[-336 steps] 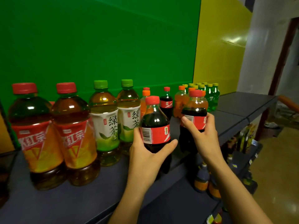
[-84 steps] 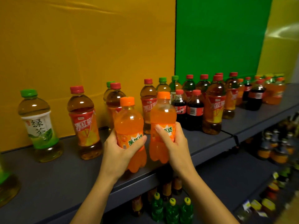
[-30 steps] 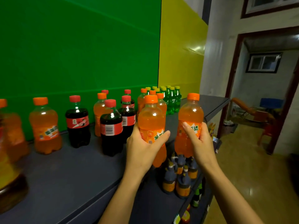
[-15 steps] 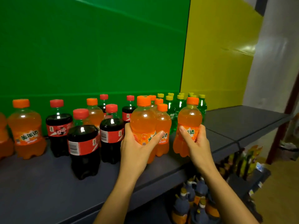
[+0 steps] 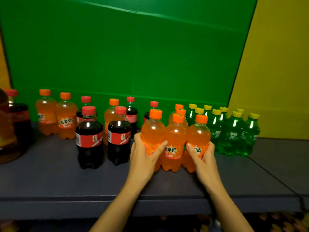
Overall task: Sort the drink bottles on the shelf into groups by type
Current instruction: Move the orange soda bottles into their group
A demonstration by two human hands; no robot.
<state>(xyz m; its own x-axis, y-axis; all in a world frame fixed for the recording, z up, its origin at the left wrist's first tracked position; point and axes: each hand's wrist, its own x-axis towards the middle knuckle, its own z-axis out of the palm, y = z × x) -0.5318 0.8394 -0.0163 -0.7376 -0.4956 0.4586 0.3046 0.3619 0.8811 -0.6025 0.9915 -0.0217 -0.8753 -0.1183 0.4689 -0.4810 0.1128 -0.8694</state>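
Far left, two clear plastic stray orange soda bottles [image 5: 66,121] stand apart from their group, with dark red-capped cola bottles [image 5: 89,136] between. The left hand [image 5: 143,158] curls fingers and thumb round an orange-capped orange soda bottle [image 5: 153,131] touching the middle orange bottle [image 5: 174,144]. The right hand [image 5: 203,158] clasps a second orange bottle [image 5: 199,133] the same way. Seat both upright and flat on the dark grey shelf [image 5: 50,181], snug to the group, without nudging the yellow-capped green bottles [image 5: 234,133] just beside.
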